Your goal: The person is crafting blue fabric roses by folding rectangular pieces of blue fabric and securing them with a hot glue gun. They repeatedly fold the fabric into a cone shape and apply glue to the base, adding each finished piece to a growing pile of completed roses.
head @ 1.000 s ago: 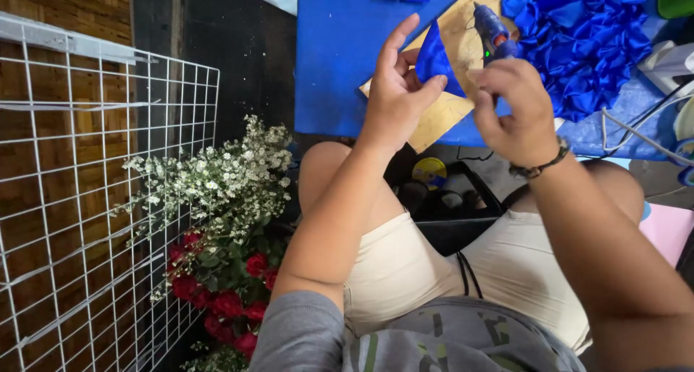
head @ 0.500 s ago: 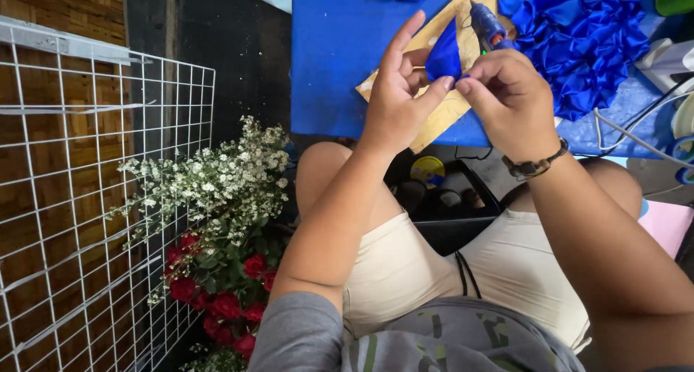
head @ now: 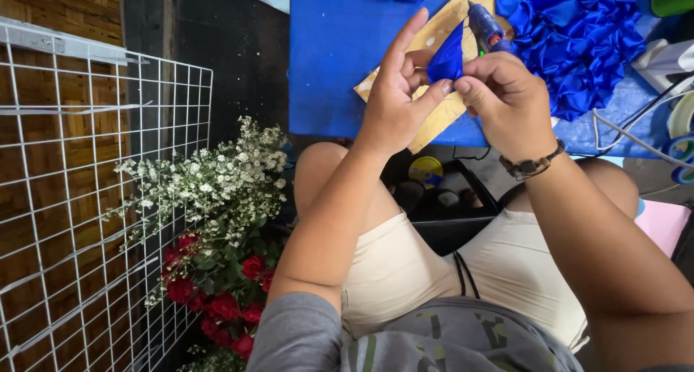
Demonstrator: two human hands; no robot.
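both hands meet above the blue counter (head: pixel 340 54), pinching a folded piece of blue satin ribbon (head: pixel 447 57) shaped into a pointed petal. the left hand (head: pixel 394 101) has its grip closed on the ribbon's lower edge between thumb and middle fingers, index finger stretched straight up. the right hand (head: pixel 510 104) clamps the ribbon's other side with thumb and forefinger while also holding a blue glue gun (head: pixel 486 26) (its nozzle points away, up the frame). under the hands lies a tan cardboard sheet (head: pixel 434 115), and a heap of finished blue ribbon petals (head: pixel 578 32) sits just beside it. white filler flowers (head: pixel 210 184) and red roses (head: pixel 224 300) stand by a white wire grid (head: pixel 87 198) on the left.
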